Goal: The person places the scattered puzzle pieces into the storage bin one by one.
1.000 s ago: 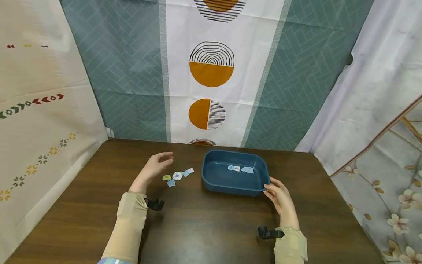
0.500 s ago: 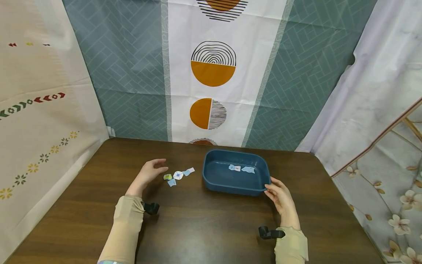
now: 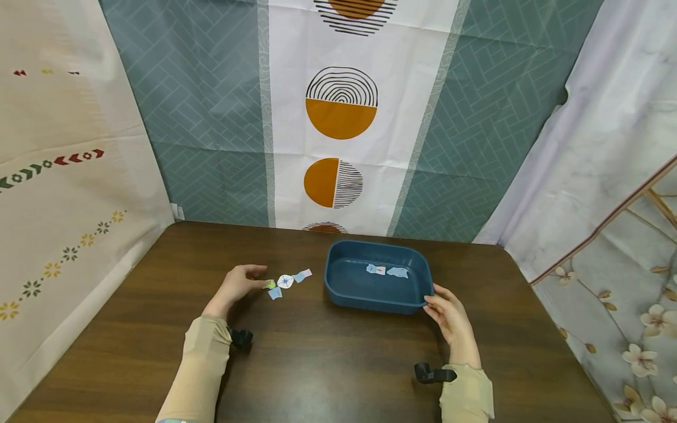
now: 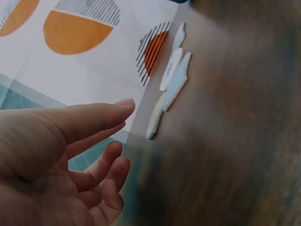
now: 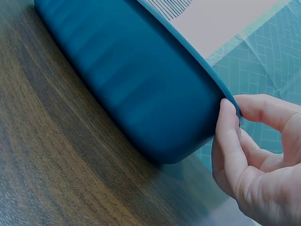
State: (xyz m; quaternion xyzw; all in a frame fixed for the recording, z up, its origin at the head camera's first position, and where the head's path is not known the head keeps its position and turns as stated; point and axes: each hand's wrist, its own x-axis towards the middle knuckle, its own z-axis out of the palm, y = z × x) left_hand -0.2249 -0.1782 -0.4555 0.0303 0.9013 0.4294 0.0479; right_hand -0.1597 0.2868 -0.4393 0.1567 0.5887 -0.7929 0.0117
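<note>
My left hand is low over the table, its fingertips right at a small yellow-green flat piece. In the left wrist view a gap shows between thumb and fingers, with nothing held there. Next to that piece lie a light blue piece, a white roundish piece with a blue star and a blue-and-white piece. These are thin cut-outs with irregular edges. My right hand pinches the rim of a dark blue rectangular bin at its near right corner. Inside the bin lie a blue-and-white piece and a light blue piece.
The brown wooden table runs back to a patterned curtain. Cloth hangs along both sides, a cream one at left and a floral one at right. Each wrist wears a black camera mount.
My left hand has moved nearer to me and down, reaching the yellow-green piece, whose left part its fingertips now cover. The right hand and the bin have stayed put.
</note>
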